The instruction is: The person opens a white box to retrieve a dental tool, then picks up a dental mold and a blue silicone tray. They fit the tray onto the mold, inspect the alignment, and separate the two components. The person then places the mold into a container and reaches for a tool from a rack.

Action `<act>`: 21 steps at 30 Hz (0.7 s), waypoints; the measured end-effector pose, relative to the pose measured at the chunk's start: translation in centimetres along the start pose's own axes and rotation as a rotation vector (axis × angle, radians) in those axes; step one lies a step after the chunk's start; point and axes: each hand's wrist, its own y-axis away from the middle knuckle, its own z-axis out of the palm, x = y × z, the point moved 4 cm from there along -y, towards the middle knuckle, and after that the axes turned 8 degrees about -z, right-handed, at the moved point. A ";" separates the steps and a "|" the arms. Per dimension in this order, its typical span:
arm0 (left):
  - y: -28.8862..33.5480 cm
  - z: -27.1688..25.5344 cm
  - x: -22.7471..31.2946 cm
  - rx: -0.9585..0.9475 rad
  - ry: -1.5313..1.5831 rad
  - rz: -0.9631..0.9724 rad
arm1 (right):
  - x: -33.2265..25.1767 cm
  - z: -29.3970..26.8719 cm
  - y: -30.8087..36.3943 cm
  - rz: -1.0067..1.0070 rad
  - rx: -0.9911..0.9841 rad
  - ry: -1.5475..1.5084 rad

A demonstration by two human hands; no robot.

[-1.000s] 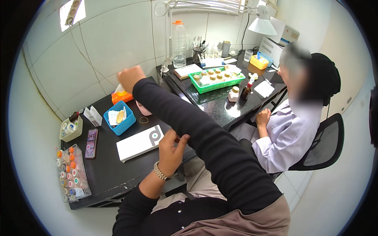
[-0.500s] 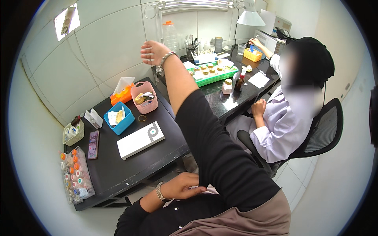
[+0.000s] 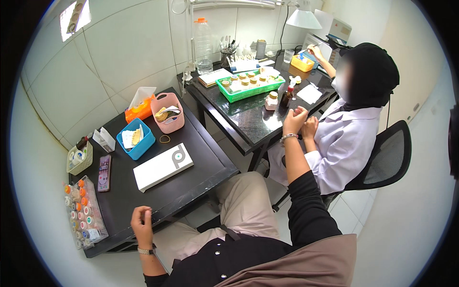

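Note:
My left hand point(image 3: 142, 224) hangs at the front edge of the black table, fingers curled in loosely, no object visible in it. A metal-banded watch circles that wrist. Out to the right, my right hand point(image 3: 294, 120) is raised with curled fingers and appears to hold nothing; its wrist wears a bracelet. In the view it lies close beside the co-worker's hand point(image 3: 310, 128); whether they touch, I cannot tell. My right sleeve is pushed up to the elbow. Nearest my left hand on the table lie a white flat box point(image 3: 160, 167) and a phone point(image 3: 103, 173).
A co-worker in a white coat point(image 3: 354, 143) sits on a mesh chair at the right. Their table holds a green basket point(image 3: 251, 93) of jars and a brown bottle point(image 3: 287, 97). On mine stand blue point(image 3: 138, 152) and pink baskets point(image 3: 172, 125) and a clear bottle tray point(image 3: 103, 229).
My right arm has swung from stretched out over the tables to the right, beside the co-worker. My left hand has let go of the right sleeve and moved left to the table's edge.

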 end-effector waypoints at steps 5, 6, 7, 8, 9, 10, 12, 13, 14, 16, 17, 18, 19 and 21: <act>-1.6 -1.1 -2.5 0.075 0.080 -0.073 | 5.4 1.1 -1.7 0.095 -0.244 0.016; -1.8 -1.1 -2.9 0.081 0.084 -0.079 | 4.8 1.8 -2.2 0.028 -0.292 0.035; -2.0 -0.9 -3.2 0.088 0.088 -0.086 | 4.5 2.3 -2.4 0.073 -0.320 0.011; -2.0 -0.8 -3.3 0.096 0.062 -0.094 | 4.4 2.7 -2.7 0.145 -0.341 -0.013; -2.0 -0.9 -3.3 0.108 0.036 -0.102 | 3.7 3.0 -3.0 0.216 -0.363 -0.041; -2.0 -1.0 -3.3 0.121 0.010 -0.111 | 3.7 3.4 -3.3 0.215 -0.367 -0.015; -1.8 -1.1 -3.6 0.137 0.011 -0.122 | 3.6 4.2 -3.8 0.211 -0.374 0.035; -1.9 -0.9 -3.6 0.138 0.016 -0.123 | 4.4 4.3 -4.5 0.108 -0.364 0.093; -2.1 -0.6 -3.5 0.126 0.019 -0.127 | 5.6 4.4 -5.2 0.005 -0.353 0.152; -2.0 -0.6 -3.1 0.118 0.006 -0.149 | 5.5 5.1 -4.9 -0.048 -0.407 0.231; -2.1 -0.7 -3.2 0.118 -0.010 -0.151 | 5.6 5.5 -4.9 -0.019 -0.433 0.227; -2.1 -0.8 -3.5 0.117 -0.026 -0.152 | 5.5 5.7 -4.7 0.011 -0.458 0.223; -2.1 -0.9 -3.7 0.115 -0.042 -0.153 | 5.4 5.9 -4.5 0.041 -0.483 0.220; -1.9 -1.0 -4.0 0.132 -0.078 -0.161 | 5.0 6.1 -4.5 0.050 -0.534 0.243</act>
